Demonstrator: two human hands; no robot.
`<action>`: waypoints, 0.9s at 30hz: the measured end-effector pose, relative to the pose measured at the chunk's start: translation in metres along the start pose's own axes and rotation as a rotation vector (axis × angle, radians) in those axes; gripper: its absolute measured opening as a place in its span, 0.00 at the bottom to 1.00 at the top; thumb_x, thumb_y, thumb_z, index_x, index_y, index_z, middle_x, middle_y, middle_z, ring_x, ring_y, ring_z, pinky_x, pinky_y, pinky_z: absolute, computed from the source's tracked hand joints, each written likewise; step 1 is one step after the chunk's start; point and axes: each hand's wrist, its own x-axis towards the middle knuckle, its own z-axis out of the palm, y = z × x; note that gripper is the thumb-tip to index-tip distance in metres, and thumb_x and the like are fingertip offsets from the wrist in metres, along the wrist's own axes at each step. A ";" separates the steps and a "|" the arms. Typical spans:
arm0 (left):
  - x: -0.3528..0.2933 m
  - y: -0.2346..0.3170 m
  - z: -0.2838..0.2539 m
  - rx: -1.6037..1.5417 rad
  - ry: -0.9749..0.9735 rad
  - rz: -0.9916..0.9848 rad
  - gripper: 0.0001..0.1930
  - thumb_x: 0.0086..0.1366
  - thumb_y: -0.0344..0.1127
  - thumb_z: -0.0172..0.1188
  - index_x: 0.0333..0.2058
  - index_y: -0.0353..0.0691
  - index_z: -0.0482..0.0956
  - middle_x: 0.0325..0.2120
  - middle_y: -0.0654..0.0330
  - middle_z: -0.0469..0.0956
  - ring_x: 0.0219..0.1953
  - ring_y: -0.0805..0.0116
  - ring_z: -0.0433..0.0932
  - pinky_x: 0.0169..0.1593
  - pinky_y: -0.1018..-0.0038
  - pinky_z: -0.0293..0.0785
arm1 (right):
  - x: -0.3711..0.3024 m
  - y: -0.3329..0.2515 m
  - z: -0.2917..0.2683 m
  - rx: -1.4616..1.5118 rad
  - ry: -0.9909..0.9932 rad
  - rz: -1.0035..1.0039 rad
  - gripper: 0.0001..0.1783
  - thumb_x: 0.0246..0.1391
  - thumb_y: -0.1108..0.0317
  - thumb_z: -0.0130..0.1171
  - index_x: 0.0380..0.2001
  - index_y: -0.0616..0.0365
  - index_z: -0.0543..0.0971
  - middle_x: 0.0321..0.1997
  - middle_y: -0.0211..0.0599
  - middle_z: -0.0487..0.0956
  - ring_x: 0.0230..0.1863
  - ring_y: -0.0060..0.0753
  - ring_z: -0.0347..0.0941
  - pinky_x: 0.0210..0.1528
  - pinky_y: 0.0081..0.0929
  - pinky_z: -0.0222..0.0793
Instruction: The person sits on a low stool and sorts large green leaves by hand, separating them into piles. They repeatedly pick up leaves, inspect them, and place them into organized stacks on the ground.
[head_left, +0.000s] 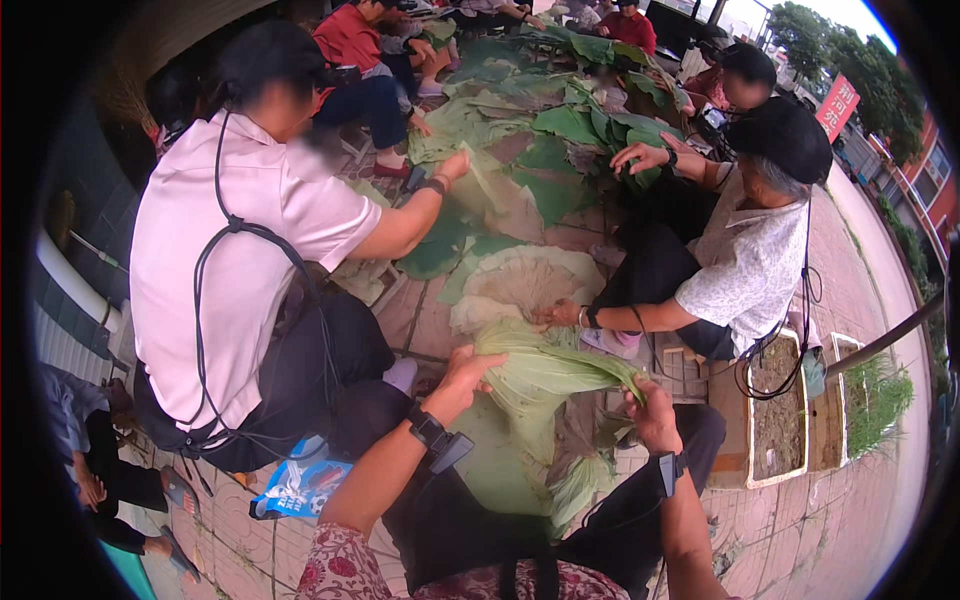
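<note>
A large, limp, pale green lotus leaf point(545, 365) is stretched in folds between my two hands, above my lap. My left hand point(465, 378) grips its left side, fingers closed on the edge. On the opposite side the leaf bunches to a narrow end, which my right hand point(656, 412) pinches. More leaf hangs down between my knees, and a flat green leaf point(490, 465) lies below it over my lap. Just beyond my hands, a paler, brownish leaf point(530, 280) is spread out, with the right-hand co-worker's hand point(560, 313) at its edge.
A long heap of green leaves point(565, 125) runs away from me between seated people. Close by sit a person in a pink shirt point(215, 270) and one in a patterned shirt point(755, 250). A blue bag point(305, 485) lies left; planter boxes point(778, 410) stand right on brick paving.
</note>
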 end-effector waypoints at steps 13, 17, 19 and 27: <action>0.007 -0.105 0.044 0.707 -0.351 0.125 0.21 0.48 0.45 0.69 0.32 0.33 0.78 0.27 0.45 0.79 0.31 0.48 0.80 0.38 0.58 0.75 | 0.088 0.008 0.104 -0.269 -0.265 0.212 0.09 0.64 0.66 0.52 0.43 0.58 0.75 0.40 0.37 0.81 0.35 0.24 0.78 0.34 0.21 0.72; -0.004 -0.083 0.053 0.657 -0.328 0.189 0.19 0.51 0.44 0.67 0.26 0.31 0.75 0.22 0.44 0.76 0.28 0.49 0.78 0.35 0.58 0.71 | 0.153 -0.005 0.166 -0.233 -0.394 0.066 0.08 0.64 0.67 0.53 0.43 0.57 0.73 0.40 0.34 0.80 0.36 0.26 0.78 0.36 0.21 0.72; 0.002 -0.095 0.055 0.573 -0.275 0.303 0.20 0.54 0.44 0.66 0.25 0.30 0.72 0.20 0.44 0.73 0.26 0.47 0.76 0.33 0.56 0.69 | 0.184 -0.009 0.189 -0.150 -0.393 -0.006 0.08 0.63 0.67 0.54 0.43 0.56 0.72 0.40 0.33 0.78 0.37 0.27 0.77 0.36 0.22 0.72; -0.008 -0.070 0.057 0.477 -0.232 0.160 0.17 0.58 0.42 0.63 0.28 0.30 0.73 0.23 0.42 0.74 0.30 0.42 0.76 0.35 0.56 0.70 | 0.329 0.059 0.167 0.125 -0.229 0.181 0.11 0.64 0.66 0.53 0.48 0.52 0.72 0.44 0.35 0.79 0.41 0.33 0.79 0.41 0.28 0.74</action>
